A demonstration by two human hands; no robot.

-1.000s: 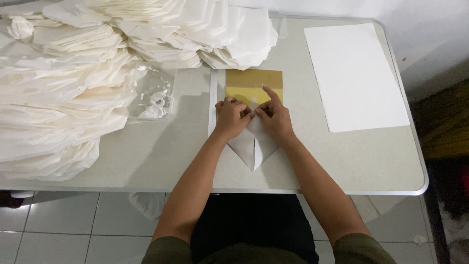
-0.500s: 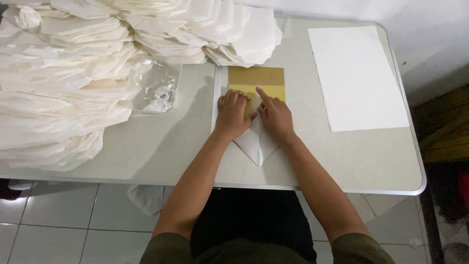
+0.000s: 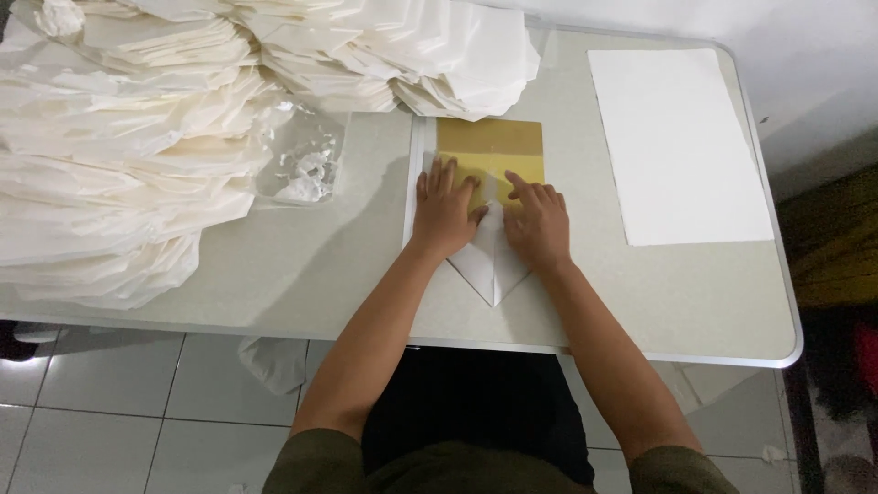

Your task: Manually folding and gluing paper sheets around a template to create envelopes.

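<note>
Broadly, the pale grey worktop (image 3: 274,274) with its rounded metal edge filled most of the view, and its far left half lay under a large heap of folded white papers (image 3: 137,137) that ran up to and over the left edge. A smaller fanned stack of white papers (image 3: 402,55) sat along the far edge. On the right lay a flat white rectangular sheet (image 3: 677,146), well apart from the hands, with bare surface around it and along the near edge. A crumpled clear plastic bag (image 3: 302,165) rested just beside the heap. In the middle lay a yellow-and-tan rectangle (image 3: 489,146) with a folded white paper (image 3: 489,265) over its near end, pointing toward the person. The left hand (image 3: 444,210) pressed flat on it, fingers spread; the right hand (image 3: 540,224) pressed beside it, forefinger extended, neither grip pinching anything.
</note>
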